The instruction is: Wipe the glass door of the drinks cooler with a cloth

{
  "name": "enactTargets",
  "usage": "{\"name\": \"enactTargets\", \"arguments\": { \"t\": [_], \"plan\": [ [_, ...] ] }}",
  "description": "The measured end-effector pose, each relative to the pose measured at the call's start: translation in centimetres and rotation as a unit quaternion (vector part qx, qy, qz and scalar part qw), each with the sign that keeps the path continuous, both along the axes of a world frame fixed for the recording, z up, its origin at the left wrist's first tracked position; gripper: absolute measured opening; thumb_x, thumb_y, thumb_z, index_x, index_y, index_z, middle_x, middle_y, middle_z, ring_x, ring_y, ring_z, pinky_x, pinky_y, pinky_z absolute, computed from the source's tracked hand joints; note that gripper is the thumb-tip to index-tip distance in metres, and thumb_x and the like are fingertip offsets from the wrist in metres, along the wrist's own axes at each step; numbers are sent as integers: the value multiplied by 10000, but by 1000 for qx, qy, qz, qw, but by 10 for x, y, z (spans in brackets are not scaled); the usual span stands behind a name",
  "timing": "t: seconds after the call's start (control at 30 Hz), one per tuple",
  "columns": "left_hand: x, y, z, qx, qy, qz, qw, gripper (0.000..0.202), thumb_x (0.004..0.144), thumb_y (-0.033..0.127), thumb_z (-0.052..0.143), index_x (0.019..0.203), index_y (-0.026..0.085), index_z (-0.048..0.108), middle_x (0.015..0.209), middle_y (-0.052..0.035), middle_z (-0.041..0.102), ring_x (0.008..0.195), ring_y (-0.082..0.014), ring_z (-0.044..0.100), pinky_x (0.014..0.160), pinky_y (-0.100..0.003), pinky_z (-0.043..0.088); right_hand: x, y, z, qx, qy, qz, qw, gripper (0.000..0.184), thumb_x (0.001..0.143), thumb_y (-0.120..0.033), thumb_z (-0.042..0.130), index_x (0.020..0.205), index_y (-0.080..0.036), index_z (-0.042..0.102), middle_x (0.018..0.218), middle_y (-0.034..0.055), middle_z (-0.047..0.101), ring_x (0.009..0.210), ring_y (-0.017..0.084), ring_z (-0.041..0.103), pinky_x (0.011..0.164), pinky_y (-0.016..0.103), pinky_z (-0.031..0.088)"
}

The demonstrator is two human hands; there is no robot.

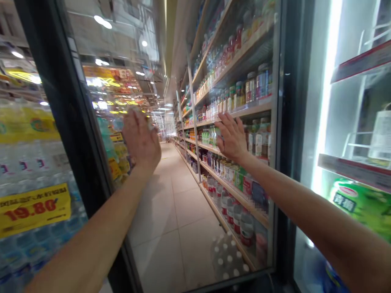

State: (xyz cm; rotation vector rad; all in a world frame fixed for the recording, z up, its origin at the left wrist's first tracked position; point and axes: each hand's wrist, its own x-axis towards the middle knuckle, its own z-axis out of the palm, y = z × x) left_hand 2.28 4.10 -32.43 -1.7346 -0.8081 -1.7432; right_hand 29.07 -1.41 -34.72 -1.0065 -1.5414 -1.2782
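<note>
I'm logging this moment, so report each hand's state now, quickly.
Left hand: raised before the black-framed glass door; too blurred to tell whether it holds anything.
Right hand: open and spread, holding nothing visible.

Wd-edged shelves (pixel 256 109) w/ btls (pixel 250 86) in rows; fridge shelf (pixel 351 167), R, w/ white container (pixel 381 132).

A pale tiled floor (pixel 171 211) runs back to a bright, blurred far end. To the right of the floor stand tall shelves (pixel 253 109) with wooden edges, filled with rows of bottles (pixel 232 97); farther right of it, a white light strip (pixel 325 101) glows inside a cooler (pixel 351 24). Left of the floor, stacked drinks (pixel 39 160) surround a yellow price sign (pixel 33 207). Above it, lamps (pixel 106 24) and yellow neon (pixel 106 82) shine.
</note>
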Motion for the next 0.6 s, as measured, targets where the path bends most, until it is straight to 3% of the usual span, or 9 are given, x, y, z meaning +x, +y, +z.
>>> {"name": "enactTargets", "arguments": {
  "t": [0.13, 0.2, 0.3, 0.47, 0.53, 0.6],
  "plan": [
    [77, -19, -24, 34, 175, -8, 984, 462, 895, 326, 303, 1333, 194, 363, 1449, -40, 293, 1365, -209, 156, 1118, -441, 179, 1, 0, -1, 7, 1, 0, 1000, 494, 793, -246, 381, 1286, -250, 406, 1399, 53, 394, 1330, 216, 281, 1086, 497, 175],
    [93, -26, -29, 40, 243, -13, 969, 445, 896, 298, 315, 1326, 201, 374, 1427, -47, 338, 1358, -195, 187, 1116, -422, 188, 3, 1, -1, 17, 24, 2, 1000, 503, 790, -254, 381, 1293, -254, 400, 1411, 54, 373, 1335, 232, 265, 1084, 515, 157],
    [67, -23, -19, 17, 238, -6, 971, 464, 883, 329, 359, 1332, 211, 365, 1439, -49, 315, 1355, -207, 201, 1121, -418, 174, 4, 3, -1, 23, 55, 5, 998, 534, 781, -252, 382, 1315, -243, 377, 1422, 64, 351, 1341, 256, 239, 1077, 533, 146],
    [-13, 5, 25, 2, -5, 45, 999, 536, 860, 356, 395, 1354, 168, 303, 1486, -15, 196, 1365, -245, 138, 1124, -465, 109, 3, 3, 0, -3, 52, -20, 998, 572, 783, -255, 372, 1352, -229, 321, 1426, 63, 327, 1340, 260, 215, 1069, 533, 152],
    [-13, 11, 32, 0, -60, 52, 997, 557, 854, 333, 403, 1361, 150, 265, 1497, 5, 146, 1373, -224, 81, 1130, -458, 70, 3, 3, 1, -15, 53, -34, 998, 587, 786, -257, 366, 1367, -220, 295, 1438, 62, 300, 1344, 261, 195, 1068, 531, 149],
    [11, 8, 27, -9, -31, 51, 998, 575, 846, 316, 415, 1364, 129, 250, 1503, -6, 120, 1376, -207, 49, 1134, -448, 61, 3, 2, 1, -18, 52, -41, 998, 589, 789, -255, 359, 1372, -221, 283, 1445, 57, 286, 1348, 259, 183, 1068, 527, 148]
  ]
}}
